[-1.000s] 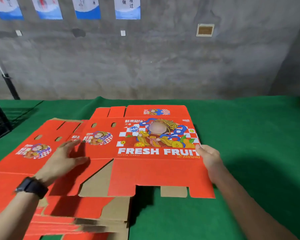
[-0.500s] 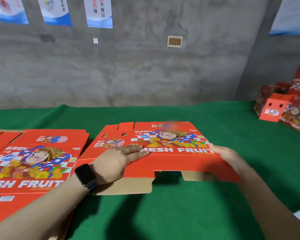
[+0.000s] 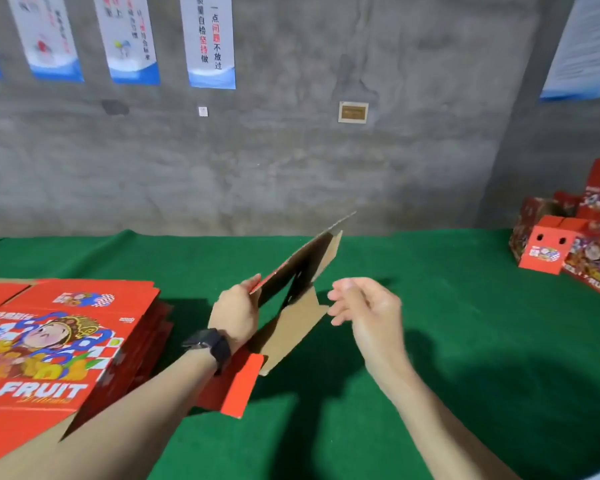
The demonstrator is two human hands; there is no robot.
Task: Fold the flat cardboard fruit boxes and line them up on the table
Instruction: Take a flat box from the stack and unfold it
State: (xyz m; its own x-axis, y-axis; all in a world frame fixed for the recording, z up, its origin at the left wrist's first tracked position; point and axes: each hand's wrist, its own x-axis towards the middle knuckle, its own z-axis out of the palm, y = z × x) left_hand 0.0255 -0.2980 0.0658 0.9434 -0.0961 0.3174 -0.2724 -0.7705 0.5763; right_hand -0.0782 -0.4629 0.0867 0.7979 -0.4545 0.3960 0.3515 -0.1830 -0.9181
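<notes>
While left hand (image 3: 236,315) grips, brown-backed cardboard box (image 3: 291,327) stands tilted.

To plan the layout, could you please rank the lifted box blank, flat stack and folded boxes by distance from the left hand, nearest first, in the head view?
1. lifted box blank: gripped in the left hand.
2. flat stack: just left.
3. folded boxes: far right.

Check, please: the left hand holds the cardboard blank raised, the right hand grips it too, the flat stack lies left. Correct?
Not the right hand: the head view shows it open beside the cardboard blank, not gripping. The left hand holds it raised; the flat stack lies left.
</notes>
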